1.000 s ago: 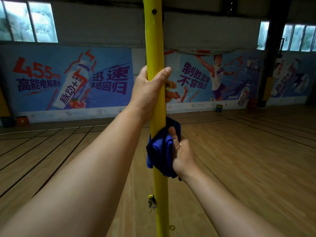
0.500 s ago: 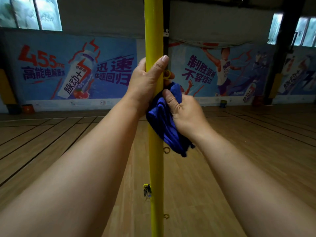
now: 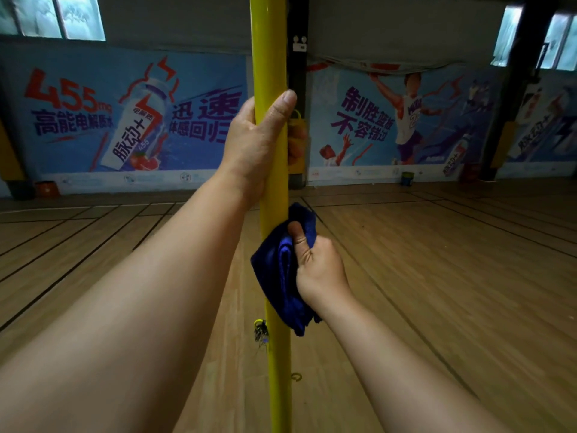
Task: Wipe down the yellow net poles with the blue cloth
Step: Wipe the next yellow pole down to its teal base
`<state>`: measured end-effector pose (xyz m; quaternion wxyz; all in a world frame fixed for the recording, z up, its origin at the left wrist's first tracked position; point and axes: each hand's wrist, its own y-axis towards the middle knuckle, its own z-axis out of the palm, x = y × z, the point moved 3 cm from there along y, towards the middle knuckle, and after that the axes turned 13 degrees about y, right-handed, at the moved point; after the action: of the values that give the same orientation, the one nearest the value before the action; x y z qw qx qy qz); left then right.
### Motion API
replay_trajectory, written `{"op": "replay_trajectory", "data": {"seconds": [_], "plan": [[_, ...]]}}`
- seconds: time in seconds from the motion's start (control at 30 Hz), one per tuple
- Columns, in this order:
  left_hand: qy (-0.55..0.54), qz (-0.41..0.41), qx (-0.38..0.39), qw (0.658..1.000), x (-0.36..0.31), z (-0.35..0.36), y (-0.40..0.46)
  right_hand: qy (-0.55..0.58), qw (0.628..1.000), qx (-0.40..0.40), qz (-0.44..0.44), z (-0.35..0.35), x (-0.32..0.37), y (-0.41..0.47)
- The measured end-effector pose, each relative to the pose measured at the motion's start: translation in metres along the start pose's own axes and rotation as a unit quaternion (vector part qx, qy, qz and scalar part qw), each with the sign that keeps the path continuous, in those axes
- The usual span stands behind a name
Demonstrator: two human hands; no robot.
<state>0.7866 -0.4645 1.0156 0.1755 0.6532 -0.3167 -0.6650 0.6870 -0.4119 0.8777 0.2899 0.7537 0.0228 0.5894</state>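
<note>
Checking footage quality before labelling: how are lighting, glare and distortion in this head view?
Head view: dim hall, windows blown out bright; a glossy highlight streaks the yellow pole; wide-angle stretch swells the forearms at the bottom edge; left hand, right hand and blue cloth stay sharp; wall banners slightly soft.

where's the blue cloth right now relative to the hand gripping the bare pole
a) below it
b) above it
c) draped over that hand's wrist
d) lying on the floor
a: the right hand presses the blue cloth around the yellow pole lower down, while the left hand grips the bare pole above it.
</note>
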Motion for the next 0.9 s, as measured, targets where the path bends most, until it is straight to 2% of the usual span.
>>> {"op": "replay_trajectory", "data": {"seconds": [0.07,0.17,0.33,0.47,0.7,0.9], "plan": [[0.022,-0.024,0.001,0.999,0.017,0.002,-0.014,0.008,1.0,0.003,0.012,-0.002,0.001,0.007],[-0.015,-0.038,0.016,0.999,0.029,0.003,-0.026,0.035,0.999,-0.017,0.005,0.0,0.011,0.016],[-0.048,-0.051,0.045,0.997,0.023,0.0,-0.026,0.049,0.995,-0.082,0.003,0.005,0.036,0.029],[-0.057,-0.056,0.058,0.995,0.022,-0.002,-0.027,0.046,0.994,-0.1,-0.011,0.011,0.036,0.022],[-0.016,-0.039,0.061,0.997,0.024,-0.001,-0.027,0.027,0.997,-0.068,0.034,0.009,-0.006,-0.003],[-0.018,-0.033,0.061,0.997,0.025,-0.003,-0.03,0.078,0.994,-0.064,0.048,0.006,-0.018,-0.014]]}}
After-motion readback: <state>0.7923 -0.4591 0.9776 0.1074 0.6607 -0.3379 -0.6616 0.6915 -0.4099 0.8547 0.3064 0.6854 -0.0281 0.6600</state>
